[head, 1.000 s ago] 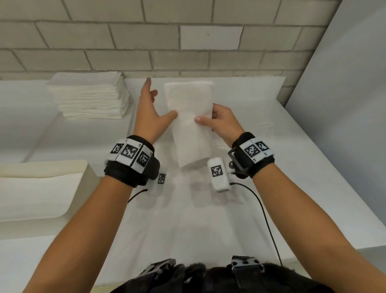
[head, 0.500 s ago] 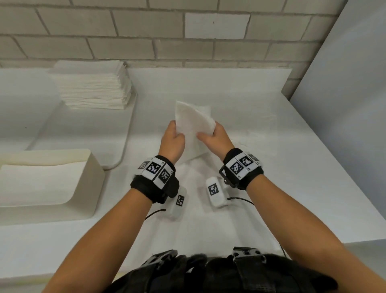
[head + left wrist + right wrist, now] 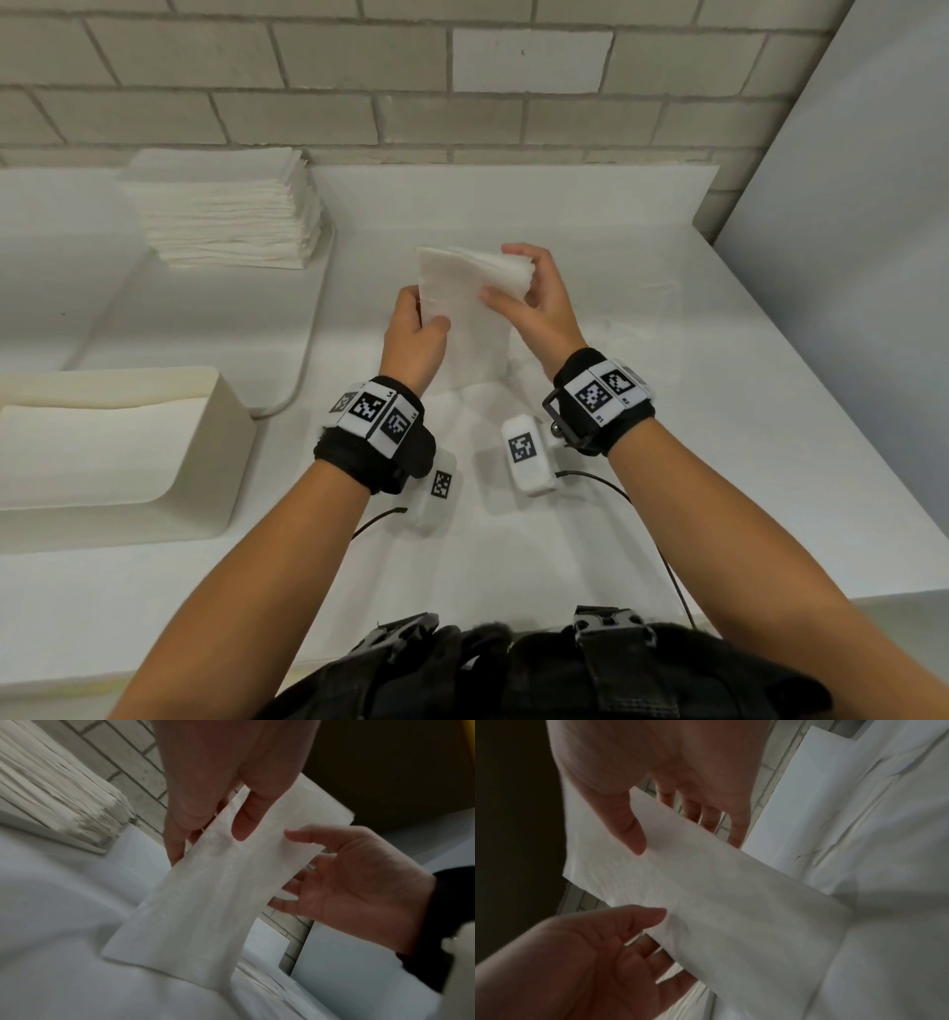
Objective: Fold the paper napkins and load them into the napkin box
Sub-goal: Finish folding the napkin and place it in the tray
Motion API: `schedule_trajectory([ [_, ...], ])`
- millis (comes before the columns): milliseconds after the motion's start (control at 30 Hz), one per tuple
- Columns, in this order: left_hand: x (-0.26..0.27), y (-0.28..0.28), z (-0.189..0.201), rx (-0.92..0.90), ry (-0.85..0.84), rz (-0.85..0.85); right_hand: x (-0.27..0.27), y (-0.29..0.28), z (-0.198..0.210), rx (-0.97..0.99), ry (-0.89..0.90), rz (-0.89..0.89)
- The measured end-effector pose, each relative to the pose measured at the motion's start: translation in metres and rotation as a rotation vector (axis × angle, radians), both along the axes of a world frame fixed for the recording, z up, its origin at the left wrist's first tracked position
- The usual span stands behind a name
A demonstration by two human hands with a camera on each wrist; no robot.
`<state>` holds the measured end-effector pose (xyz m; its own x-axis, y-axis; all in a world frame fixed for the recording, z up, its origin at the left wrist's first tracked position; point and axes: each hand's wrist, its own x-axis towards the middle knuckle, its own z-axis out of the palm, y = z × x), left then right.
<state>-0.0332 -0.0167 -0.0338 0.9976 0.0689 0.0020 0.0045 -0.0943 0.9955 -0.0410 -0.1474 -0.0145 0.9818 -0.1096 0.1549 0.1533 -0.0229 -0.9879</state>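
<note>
A folded white paper napkin (image 3: 462,313) is held up above the table, its lower end hanging toward the cloth. My left hand (image 3: 423,321) pinches its left edge, thumb in front and fingers behind. At the upper right corner my right hand (image 3: 506,275) pinches the napkin, thumb on the front face. The left wrist view shows the napkin (image 3: 205,902) between thumb and fingers. The right wrist view shows the napkin (image 3: 731,898) under the right thumb. The cream napkin box (image 3: 226,411) stands at the left with napkins inside.
A tall stack of napkins (image 3: 226,210) sits on a white tray (image 3: 308,329) at the back left. A wrinkled white cloth (image 3: 513,555) covers the table. The brick wall (image 3: 411,103) is behind, a grey panel (image 3: 847,257) stands at the right.
The napkin lay flat on the table under both hands. It has been lifted and drawn nearer to me, and my right hand has shifted up to its top right corner.
</note>
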Motion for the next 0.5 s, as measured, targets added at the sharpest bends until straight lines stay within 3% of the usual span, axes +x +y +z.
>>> schedule_trajectory([
  [233,0.003,-0.006,0.009,-0.042,-0.045,-0.009,0.009,0.000,0.012,-0.170,-0.333,-0.053],
  [333,0.001,-0.009,0.006,-0.028,-0.046,-0.018,0.014,-0.001,0.014,-0.357,-0.440,-0.070],
  [400,0.000,-0.011,0.006,-0.007,-0.057,-0.023,0.019,-0.002,0.011,-0.490,-0.431,-0.057],
  [500,-0.001,-0.013,0.009,0.001,-0.071,-0.036,0.021,-0.003,0.009,-0.540,-0.385,-0.049],
])
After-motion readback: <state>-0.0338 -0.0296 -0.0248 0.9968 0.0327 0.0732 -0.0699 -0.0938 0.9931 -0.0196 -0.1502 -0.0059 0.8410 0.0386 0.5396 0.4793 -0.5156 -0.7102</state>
